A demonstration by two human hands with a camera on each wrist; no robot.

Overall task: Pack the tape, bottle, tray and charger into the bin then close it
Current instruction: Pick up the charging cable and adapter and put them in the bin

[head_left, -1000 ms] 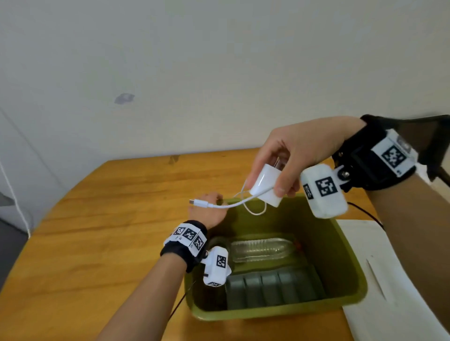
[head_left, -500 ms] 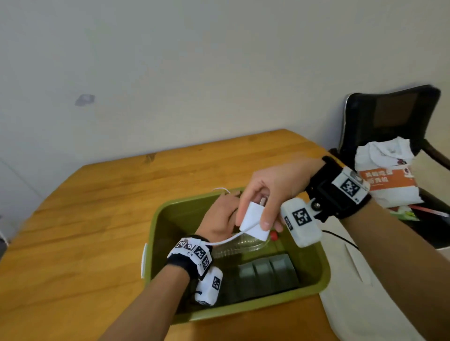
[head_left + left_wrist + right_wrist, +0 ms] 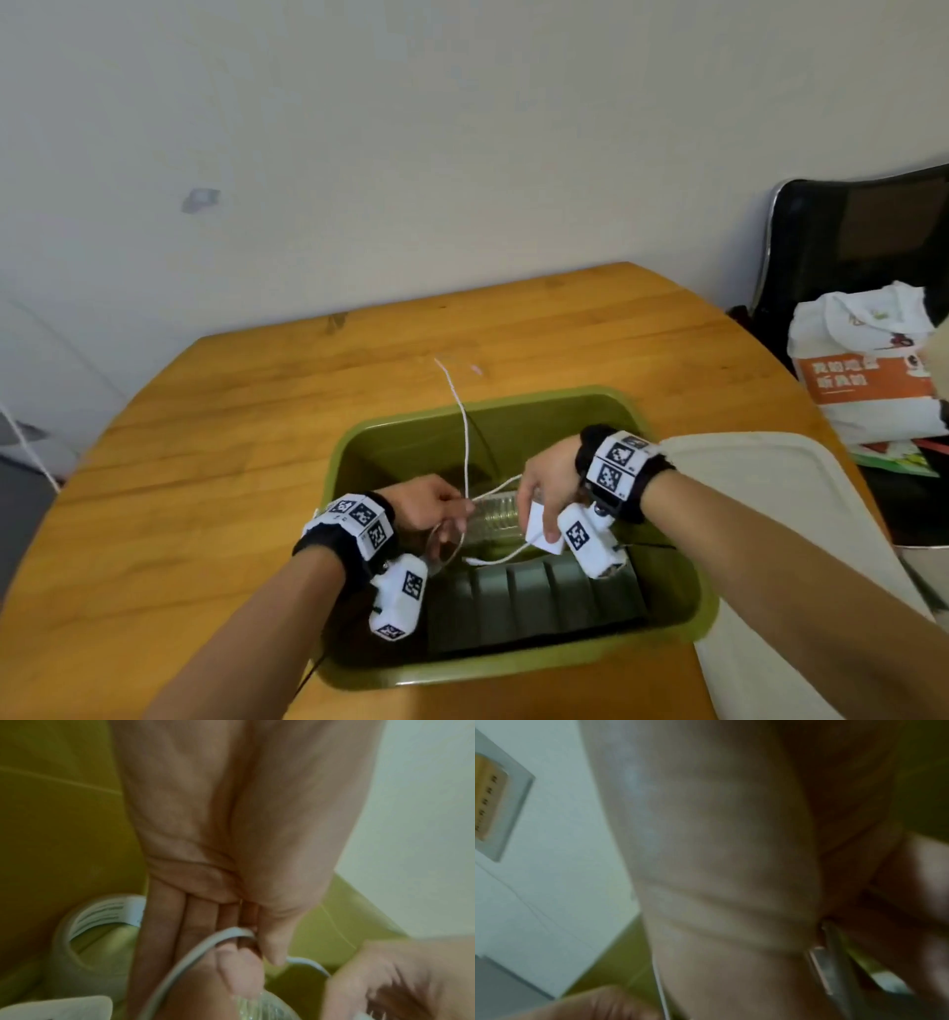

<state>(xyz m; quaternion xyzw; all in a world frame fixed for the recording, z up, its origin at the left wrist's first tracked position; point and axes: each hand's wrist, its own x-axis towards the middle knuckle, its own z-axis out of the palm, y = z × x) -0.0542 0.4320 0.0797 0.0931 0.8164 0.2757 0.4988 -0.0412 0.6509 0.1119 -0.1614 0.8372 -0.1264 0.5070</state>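
In the head view both my hands are down inside the green bin (image 3: 539, 402). My right hand (image 3: 539, 520) grips the white charger (image 3: 543, 532) just above the clear bottle (image 3: 497, 516), which lies on its side. My left hand (image 3: 458, 506) pinches the charger's white cable (image 3: 466, 442), whose free end sticks up past the bin's far rim. The left wrist view shows thumb and fingers closed on that cable (image 3: 205, 945), with the tape roll (image 3: 74, 947) lying below them. A grey ridged tray (image 3: 529, 591) fills the bin's near half. The right wrist view is blurred; the charger's metal prongs (image 3: 821, 969) show.
The bin stands on a wooden table (image 3: 231, 462). Its white lid (image 3: 770, 514) lies flat against the bin's right side. Beyond the table's right edge a black chair (image 3: 847, 231) carries a white and orange bag (image 3: 868, 370). A wall rises behind the table.
My right hand has come down from above the bin into it with the charger. My left hand has taken hold of the cable inside the bin.
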